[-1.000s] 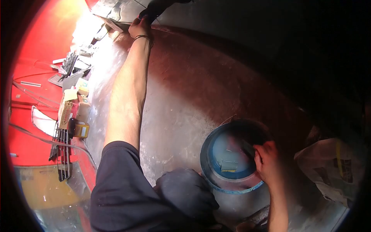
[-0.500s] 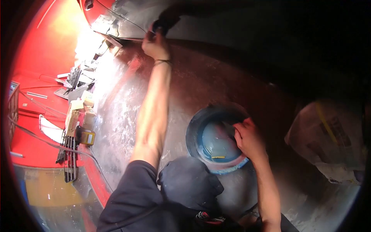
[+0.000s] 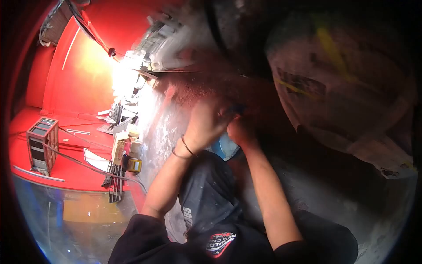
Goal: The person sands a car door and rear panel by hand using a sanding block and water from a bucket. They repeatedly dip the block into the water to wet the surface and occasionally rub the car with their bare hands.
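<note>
My left hand [image 3: 206, 123], blurred and with a thin band on its wrist, reaches in at the centre beside my right hand. A small dark blue item [image 3: 237, 108] sits between the two hands, too blurred to make out. My right hand [image 3: 241, 132] is closed against this item, its fingers bent. Under the hands, a blue basin [image 3: 226, 148] shows only in part, the rest hidden by hands and knee. The left fingers are smeared by motion.
A large pale bag [image 3: 351, 101] fills the upper right. At the left a metal-framed case [image 3: 42, 145], a yellow device [image 3: 134, 165], a black rack [image 3: 115, 182], cables and small boxes lie near the red panel. A bright light glares at the upper left.
My left hand has come down from the dark surface at the top toward my right hand. My right hand has moved left and up, and the view has shifted.
</note>
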A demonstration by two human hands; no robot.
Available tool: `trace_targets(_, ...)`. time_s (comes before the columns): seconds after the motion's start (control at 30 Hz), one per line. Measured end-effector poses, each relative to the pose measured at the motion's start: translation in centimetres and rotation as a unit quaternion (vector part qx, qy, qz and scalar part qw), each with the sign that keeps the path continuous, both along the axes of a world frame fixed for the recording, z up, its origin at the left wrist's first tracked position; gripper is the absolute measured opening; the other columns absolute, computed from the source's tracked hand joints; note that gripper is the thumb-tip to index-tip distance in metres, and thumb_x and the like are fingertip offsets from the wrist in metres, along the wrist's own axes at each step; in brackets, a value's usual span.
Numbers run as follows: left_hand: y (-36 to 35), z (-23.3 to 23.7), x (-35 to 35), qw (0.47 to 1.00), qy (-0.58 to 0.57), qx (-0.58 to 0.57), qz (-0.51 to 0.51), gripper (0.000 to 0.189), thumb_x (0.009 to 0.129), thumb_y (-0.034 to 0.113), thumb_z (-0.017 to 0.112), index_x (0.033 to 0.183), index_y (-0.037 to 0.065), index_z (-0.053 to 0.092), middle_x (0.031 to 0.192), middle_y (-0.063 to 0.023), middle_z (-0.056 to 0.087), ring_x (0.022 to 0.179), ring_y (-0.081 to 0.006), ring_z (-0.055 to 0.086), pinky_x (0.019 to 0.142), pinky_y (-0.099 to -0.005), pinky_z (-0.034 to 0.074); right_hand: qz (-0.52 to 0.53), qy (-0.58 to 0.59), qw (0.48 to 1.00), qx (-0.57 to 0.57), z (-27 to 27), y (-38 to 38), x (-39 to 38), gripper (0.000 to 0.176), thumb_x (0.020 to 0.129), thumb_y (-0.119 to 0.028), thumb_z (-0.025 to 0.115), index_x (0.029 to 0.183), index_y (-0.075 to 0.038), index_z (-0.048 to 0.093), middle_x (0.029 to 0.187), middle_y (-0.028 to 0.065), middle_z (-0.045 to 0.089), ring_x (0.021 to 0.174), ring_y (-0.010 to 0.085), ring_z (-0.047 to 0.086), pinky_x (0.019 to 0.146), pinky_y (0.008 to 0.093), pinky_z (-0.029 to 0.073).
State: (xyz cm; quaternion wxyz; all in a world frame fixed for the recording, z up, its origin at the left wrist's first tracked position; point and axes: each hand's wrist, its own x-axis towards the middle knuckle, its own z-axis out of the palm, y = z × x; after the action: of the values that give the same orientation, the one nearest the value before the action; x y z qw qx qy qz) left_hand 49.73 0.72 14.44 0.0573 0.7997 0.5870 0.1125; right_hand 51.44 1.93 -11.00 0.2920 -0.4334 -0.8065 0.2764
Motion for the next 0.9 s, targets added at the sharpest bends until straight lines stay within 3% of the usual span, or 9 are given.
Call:
trace_targets(0.07,-1.0,0.5,3.7,0.991,0.100,-0.003,-0.086,0.026,0.093,0.013,0.074,0.118,0.012,0.082,0.113,-0.0137,0.078,0.106,-0.0371,0.073,0.098,-0.0462,0.057,-0.030,0.194,0.980,0.010,1.1,-0.5,1.3,0.020,0.098,-0.019,0.069,0.113,-0.012,0.080,0.120,0.0132,0.079,0.113,0.0286,0.075,0.100,0.0432,0.058)
trace_targets(0.1,-1.2,0.1,4.3,0.993,0.089,-0.012,-0.079,0.027,0.093,0.014,0.074,0.118,0.013,0.082,0.113,-0.0133,0.078,0.107,-0.0369,0.073,0.099,-0.0474,0.056,-0.045,0.290,0.956,0.018,1.6,-0.6,1.8,0.017,0.100,-0.017,0.068,0.111,-0.013,0.080,0.118,0.0103,0.080,0.112,0.0254,0.075,0.100,0.0385,0.059)
trace_targets(0.17,-1.1,-1.8,3.8,0.995,0.066,-0.027,-0.064,0.028,0.091,0.014,0.074,0.118,0.013,0.082,0.114,-0.0126,0.078,0.109,-0.0364,0.071,0.101,-0.0497,0.055,-0.061,0.320,0.945,-0.029,1.8,-1.1,2.3,0.021,0.102,-0.015,0.067,0.120,-0.013,0.077,0.124,0.0091,0.078,0.117,0.0234,0.074,0.104,0.0357,0.057)
trace_targets(0.27,-0.3,-3.3,2.6,0.987,0.066,-0.054,-0.133,0.028,0.092,0.013,0.073,0.119,0.011,0.081,0.117,-0.0145,0.077,0.111,-0.0377,0.071,0.100,-0.0493,0.056,-0.060,0.404,0.908,-0.090,-0.3,-1.5,0.6,0.031,0.104,-0.018,0.067,0.135,-0.014,0.072,0.136,0.0103,0.074,0.126,0.0227,0.070,0.108,0.0342,0.056)
trace_targets(0.33,-0.3,-3.4,2.8,0.991,0.044,-0.081,-0.094,0.029,0.093,0.012,0.071,0.121,0.010,0.080,0.119,-0.0162,0.076,0.113,-0.0387,0.071,0.101,-0.0488,0.056,-0.016,0.364,0.921,-0.135,0.1,-1.2,1.3,0.042,0.108,-0.025,0.059,0.149,-0.014,0.061,0.151,0.0125,0.063,0.139,0.0238,0.060,0.116,0.0360,0.049)
trace_targets(0.4,-0.4,-3.4,3.0,0.992,0.031,-0.106,-0.068,0.031,0.093,0.010,0.070,0.123,0.010,0.080,0.120,-0.0176,0.076,0.114,-0.0394,0.070,0.102,-0.0483,0.056,0.060,0.206,0.960,-0.181,0.4,-0.8,2.9,0.057,0.115,-0.036,0.044,0.168,-0.015,0.042,0.173,0.0152,0.044,0.160,0.0258,0.043,0.133,0.0398,0.034)
trace_targets(0.67,0.3,-3.2,3.6,0.991,0.016,-0.125,-0.037,0.024,0.098,0.006,0.071,0.121,0.004,0.079,0.118,-0.0168,0.076,0.111,-0.0335,0.073,0.095,-0.0445,0.058,0.096,0.061,0.967,-0.229,5.0,-0.1,6.0,0.060,0.114,-0.035,0.051,0.168,-0.012,0.042,0.170,0.0181,0.046,0.158,0.0273,0.045,0.132,0.0410,0.034)
trace_targets(0.9,1.4,-3.3,3.3,0.989,-0.025,-0.068,-0.130,0.028,0.102,0.015,0.071,0.128,0.010,0.081,0.124,-0.0154,0.077,0.114,-0.0318,0.073,0.100,-0.0437,0.057,0.063,0.127,0.968,-0.206,2.0,0.2,2.0,0.058,0.110,-0.032,0.058,0.163,-0.010,0.048,0.165,0.0205,0.051,0.154,0.0320,0.049,0.130,0.0433,0.038)
